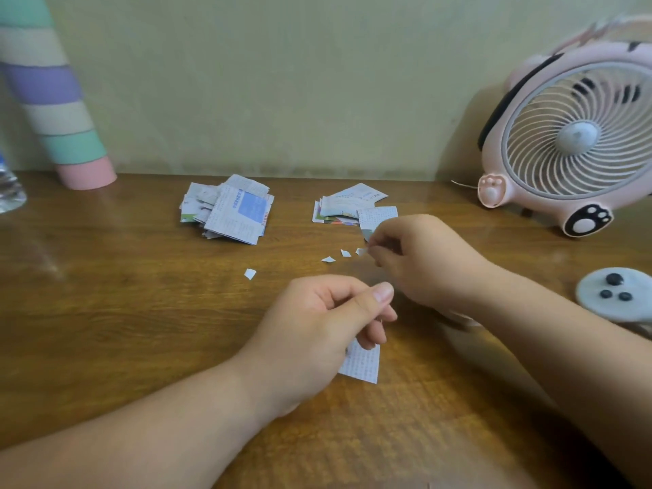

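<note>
My left hand point(319, 330) grips a printed piece of paper point(361, 363) that hangs below its curled fingers, above the wooden table point(123, 312). Further back, my right hand point(420, 259) pinches a tiny paper scrap point(367, 249) between thumb and fingers. Three small white scraps point(328, 259) lie on the table left of that hand, one of them point(249, 273) further left. Two heaps of cut printed paper sit near the wall: a larger left heap point(227, 213) and a right heap point(352, 208).
A pink animal-shaped desk fan point(578, 135) stands at the back right. At the right edge lies a white controller point(615, 294) with dark buttons. A pastel striped tube point(53, 100) leans at the back left, beside a clear bottle point(8, 190).
</note>
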A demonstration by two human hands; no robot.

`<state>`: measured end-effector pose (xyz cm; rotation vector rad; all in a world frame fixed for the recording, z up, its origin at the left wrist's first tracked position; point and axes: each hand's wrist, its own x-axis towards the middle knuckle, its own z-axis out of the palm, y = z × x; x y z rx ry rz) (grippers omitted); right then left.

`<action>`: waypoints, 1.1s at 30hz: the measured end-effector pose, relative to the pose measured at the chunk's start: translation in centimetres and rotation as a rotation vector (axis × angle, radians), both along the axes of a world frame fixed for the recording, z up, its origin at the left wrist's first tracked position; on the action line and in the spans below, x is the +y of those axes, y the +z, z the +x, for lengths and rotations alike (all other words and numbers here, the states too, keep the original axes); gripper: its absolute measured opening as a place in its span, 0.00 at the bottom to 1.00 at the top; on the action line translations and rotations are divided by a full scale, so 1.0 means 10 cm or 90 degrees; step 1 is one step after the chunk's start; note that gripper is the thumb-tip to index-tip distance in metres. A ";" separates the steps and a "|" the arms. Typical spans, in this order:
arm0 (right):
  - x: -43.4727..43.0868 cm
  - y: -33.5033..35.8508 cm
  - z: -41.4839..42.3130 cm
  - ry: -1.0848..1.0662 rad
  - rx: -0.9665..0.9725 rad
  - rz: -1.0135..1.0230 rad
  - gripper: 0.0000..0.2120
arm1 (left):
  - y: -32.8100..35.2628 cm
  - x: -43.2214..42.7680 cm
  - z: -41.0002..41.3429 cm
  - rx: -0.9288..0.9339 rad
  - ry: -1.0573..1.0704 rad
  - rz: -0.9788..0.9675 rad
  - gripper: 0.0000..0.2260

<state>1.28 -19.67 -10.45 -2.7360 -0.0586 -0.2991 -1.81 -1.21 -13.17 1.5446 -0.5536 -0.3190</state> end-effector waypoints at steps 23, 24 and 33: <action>0.34 0.30 -0.31 0.027 0.319 -0.110 0.24 | 0.13 0.08 0.22 0.368 0.244 -0.391 0.21; 0.33 0.28 -0.32 0.035 0.310 -0.092 0.20 | 0.12 0.10 0.28 0.317 0.279 -0.354 0.16; 0.07 0.30 -0.48 0.072 0.318 0.129 0.15 | 0.06 0.11 0.26 -0.024 0.104 -0.018 0.21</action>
